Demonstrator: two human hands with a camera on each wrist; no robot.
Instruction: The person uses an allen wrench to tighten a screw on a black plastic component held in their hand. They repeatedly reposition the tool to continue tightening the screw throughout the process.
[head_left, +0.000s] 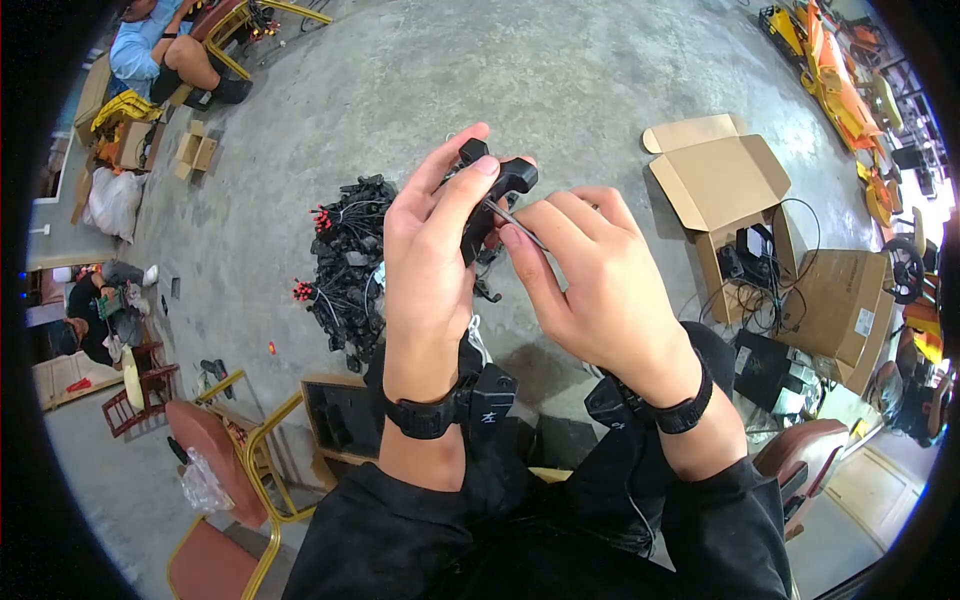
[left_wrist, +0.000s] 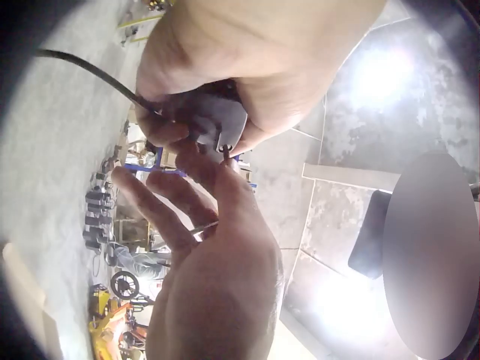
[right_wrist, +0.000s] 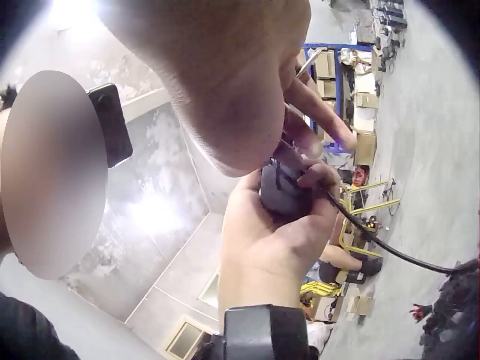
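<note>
My left hand [head_left: 430, 225] is raised in front of me, its thumb and fingers curled round a black plastic device [head_left: 516, 177]. A black cable [left_wrist: 86, 66] runs out of the device in the left wrist view. My right hand [head_left: 610, 275] pinches a thin metal tool [head_left: 512, 219] between thumb and forefinger. The tool slants in against the device's underside; its exact kind I cannot tell. In the right wrist view the device [right_wrist: 285, 187] sits in the left palm, partly hidden by the right hand above.
On the floor beyond my left arm lies a pile of black cabled parts [head_left: 350, 265] with red tips. An open cardboard box [head_left: 715, 265] with cables stands to the right, beside a closed carton [head_left: 835, 310]. A chair [head_left: 225, 465] is lower left. People sit at the far left.
</note>
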